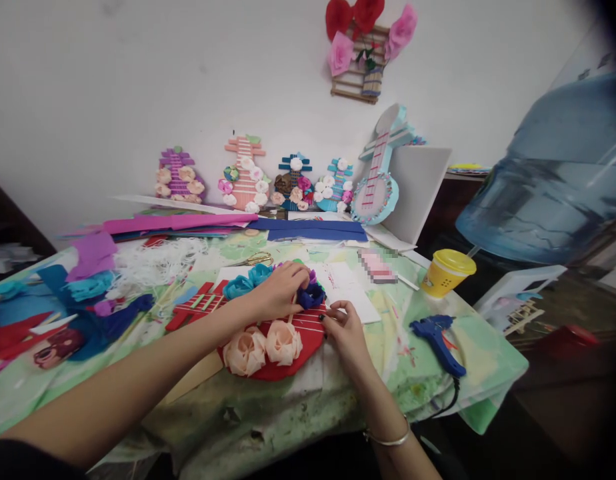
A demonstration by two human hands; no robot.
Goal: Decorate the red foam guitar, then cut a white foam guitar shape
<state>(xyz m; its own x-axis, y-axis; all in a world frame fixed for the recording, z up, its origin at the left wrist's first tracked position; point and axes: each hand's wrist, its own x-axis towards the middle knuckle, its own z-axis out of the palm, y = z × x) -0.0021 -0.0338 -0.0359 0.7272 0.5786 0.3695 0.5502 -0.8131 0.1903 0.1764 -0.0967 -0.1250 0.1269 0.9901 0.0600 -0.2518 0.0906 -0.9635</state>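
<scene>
A red lute-shaped craft piece (311, 343) with white strings lies on the cloth in front of me, its pegged neck pointing left. Two peach paper flowers (284, 342) sit along its near side, and turquoise paper flowers (241, 283) on its far side. My left hand (283, 290) reaches across the piece, its curled fingers closed at a dark blue paper flower (312, 295), which they partly cover. At the rounded right edge, my right hand (347, 333) has its thumb and bent fingers closed on the piece's rim. A bracelet circles the right wrist.
A blue glue gun (441, 343) and a yellow lidded cup (448, 272) stand at right, near a large water bottle (543, 173). Gold scissors (258, 259) lie behind the craft. White shredded paper (155, 267) and coloured paper scraps cover the left. Finished lute crafts (245, 173) line the wall.
</scene>
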